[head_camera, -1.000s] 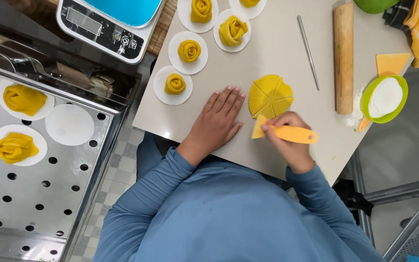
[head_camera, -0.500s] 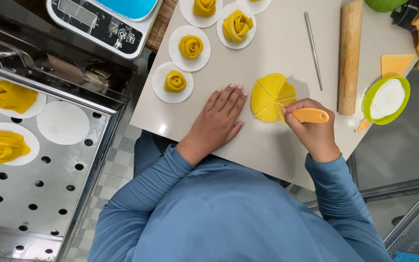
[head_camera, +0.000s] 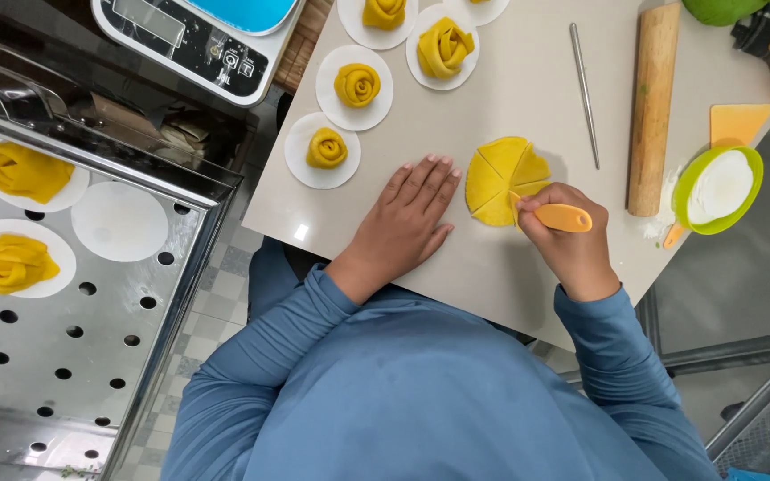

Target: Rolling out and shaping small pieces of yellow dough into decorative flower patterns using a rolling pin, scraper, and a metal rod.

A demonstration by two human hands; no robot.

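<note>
A flat round of yellow dough (head_camera: 499,179), cut into wedges, lies on the pale worktop (head_camera: 528,98). My right hand (head_camera: 570,242) grips an orange plastic scraper (head_camera: 563,217) whose edge rests on the round's right side. My left hand (head_camera: 407,214) lies flat on the worktop just left of the dough, fingers spread, holding nothing. Several yellow dough roses (head_camera: 357,85) sit on white paper discs beyond my left hand.
A wooden rolling pin (head_camera: 652,107) and a thin metal rod (head_camera: 584,82) lie right of the dough. A green bowl of white flour (head_camera: 717,190) stands at the right edge. A digital scale (head_camera: 198,40) sits at top left. A perforated steel tray (head_camera: 46,338) holds more roses on discs.
My right hand has shifted the scraper up and right across the dough round, from its lower edge to its right side. My left hand has stayed flat.
</note>
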